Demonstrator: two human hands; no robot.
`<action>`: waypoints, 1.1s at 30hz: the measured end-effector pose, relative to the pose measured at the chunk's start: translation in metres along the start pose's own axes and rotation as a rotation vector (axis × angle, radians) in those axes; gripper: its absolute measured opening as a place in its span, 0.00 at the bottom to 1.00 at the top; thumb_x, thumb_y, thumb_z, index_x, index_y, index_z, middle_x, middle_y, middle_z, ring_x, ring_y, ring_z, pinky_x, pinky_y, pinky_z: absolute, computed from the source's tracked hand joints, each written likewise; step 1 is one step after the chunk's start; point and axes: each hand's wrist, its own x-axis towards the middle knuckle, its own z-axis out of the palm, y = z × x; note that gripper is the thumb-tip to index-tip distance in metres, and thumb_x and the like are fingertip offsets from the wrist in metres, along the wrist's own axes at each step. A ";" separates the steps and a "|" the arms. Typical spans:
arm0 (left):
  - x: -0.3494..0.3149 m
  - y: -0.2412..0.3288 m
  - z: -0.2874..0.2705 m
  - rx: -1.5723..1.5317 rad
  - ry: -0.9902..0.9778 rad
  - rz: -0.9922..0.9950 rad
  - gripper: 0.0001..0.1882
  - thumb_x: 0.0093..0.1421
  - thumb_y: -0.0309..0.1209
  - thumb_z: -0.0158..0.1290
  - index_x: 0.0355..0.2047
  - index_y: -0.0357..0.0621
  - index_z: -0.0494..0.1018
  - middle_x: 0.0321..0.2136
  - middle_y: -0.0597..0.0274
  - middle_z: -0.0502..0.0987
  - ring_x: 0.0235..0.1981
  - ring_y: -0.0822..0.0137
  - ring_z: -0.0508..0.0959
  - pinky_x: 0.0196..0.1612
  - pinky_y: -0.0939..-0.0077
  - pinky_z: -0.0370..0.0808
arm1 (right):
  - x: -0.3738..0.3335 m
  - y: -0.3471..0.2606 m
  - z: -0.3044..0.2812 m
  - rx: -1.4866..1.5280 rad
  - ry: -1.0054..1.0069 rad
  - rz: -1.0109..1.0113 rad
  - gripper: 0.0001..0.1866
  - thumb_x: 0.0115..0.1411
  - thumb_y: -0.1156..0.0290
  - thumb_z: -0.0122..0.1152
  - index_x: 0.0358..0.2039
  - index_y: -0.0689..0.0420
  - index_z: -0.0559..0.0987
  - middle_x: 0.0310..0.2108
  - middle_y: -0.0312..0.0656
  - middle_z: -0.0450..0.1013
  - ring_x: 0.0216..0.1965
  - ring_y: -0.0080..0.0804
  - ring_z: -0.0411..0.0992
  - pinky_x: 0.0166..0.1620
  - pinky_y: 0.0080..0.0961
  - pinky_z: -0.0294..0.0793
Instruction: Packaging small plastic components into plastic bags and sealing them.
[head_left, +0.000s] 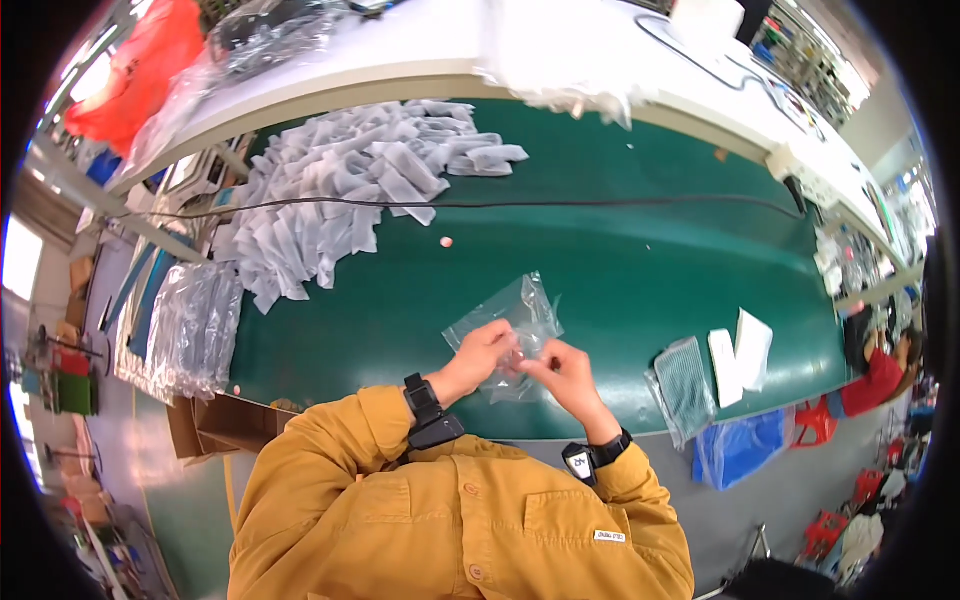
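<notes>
A clear plastic bag (527,300) is held between both hands above the near middle of the green tabletop. My left hand (481,352) pinches it on one side, fingertips pressed together. Opposite, my right hand (566,378) grips the bag's edge between thumb and fingers. Crumpled film hangs below and between the hands. Whether anything lies inside the bag, I cannot make out.
A large heap of frosted plastic sleeves (340,190) covers the far left. Stacked clear packets (190,325) stand at the left edge. A black cable (600,203) crosses the table (640,290). At right lie a clear packet (684,385), a white box (724,368) and a white sheet (752,350).
</notes>
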 end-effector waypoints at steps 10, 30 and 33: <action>0.030 0.006 -0.044 -0.558 0.360 0.329 0.04 0.67 0.28 0.46 0.35 0.41 0.68 0.26 0.66 0.69 0.25 0.72 0.69 0.34 0.74 0.71 | 0.016 0.035 -0.007 -0.097 0.483 0.062 0.10 0.52 0.78 0.68 0.28 0.59 0.73 0.23 0.35 0.68 0.23 0.20 0.63 0.26 0.21 0.64; -0.003 0.001 0.030 1.093 -0.218 0.757 0.18 0.56 0.22 0.51 0.48 0.49 0.74 0.35 0.54 0.75 0.31 0.57 0.77 0.32 0.64 0.75 | 0.109 0.137 0.005 -0.598 0.568 -0.102 0.39 0.60 0.74 0.54 0.67 0.66 0.48 0.64 0.62 0.55 0.63 0.61 0.57 0.66 0.46 0.55; 0.031 0.008 -0.012 1.317 -0.059 0.789 0.23 0.52 0.23 0.54 0.51 0.50 0.71 0.38 0.54 0.70 0.34 0.54 0.75 0.33 0.58 0.73 | 0.084 0.153 0.015 -0.808 0.087 -0.399 0.33 0.58 0.74 0.54 0.62 0.70 0.56 0.62 0.67 0.55 0.62 0.68 0.54 0.66 0.48 0.54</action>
